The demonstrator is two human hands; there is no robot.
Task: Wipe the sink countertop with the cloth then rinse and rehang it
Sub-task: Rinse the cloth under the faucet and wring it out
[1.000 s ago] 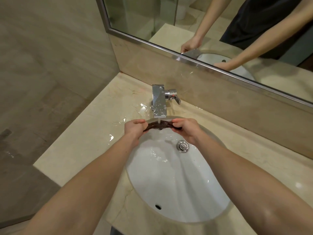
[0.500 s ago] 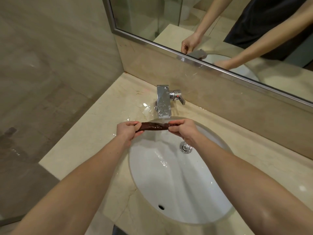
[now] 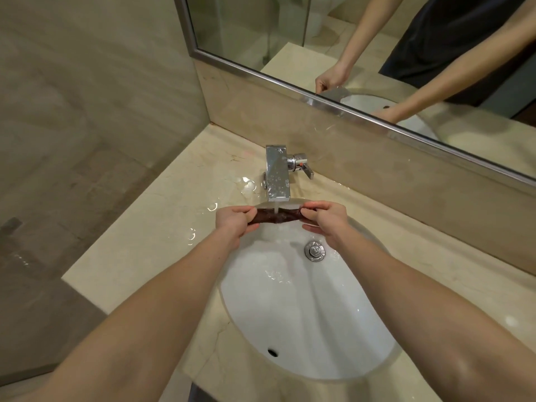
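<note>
— Our left hand [image 3: 236, 220] grips the left end of a dark brown wet cloth [image 3: 275, 222], which is twisted into a short roll. The fingers are curled round it. Where is the other hand?
— Our right hand [image 3: 326, 220] pinches the right end between the thumb and curled fingers. We hold the roll level between the two hands, over the back edge of a white oval sink basin [image 3: 304, 314].
— Is water running?
— Yes. We see a thin stream [image 3: 275, 208] falling from a square chrome tap [image 3: 278, 175] onto the middle of the cloth. A chrome lever [image 3: 306, 169] sticks out on the tap's right side.
— What else do we see in the basin?
— A round chrome drain plug [image 3: 314, 250] sits just below our right hand, and a small dark overflow hole [image 3: 272, 352] is in the near wall. The white surface looks wet.
— And around it?
— The basin is sunk into a cream marble table [image 3: 139, 250]. Shiny puddles [image 3: 249, 185] lie beside the tap and near our left wrist. Behind the tap, a metal-framed mirror [image 3: 246, 30] reflects our two forearms and a dark garment.
</note>
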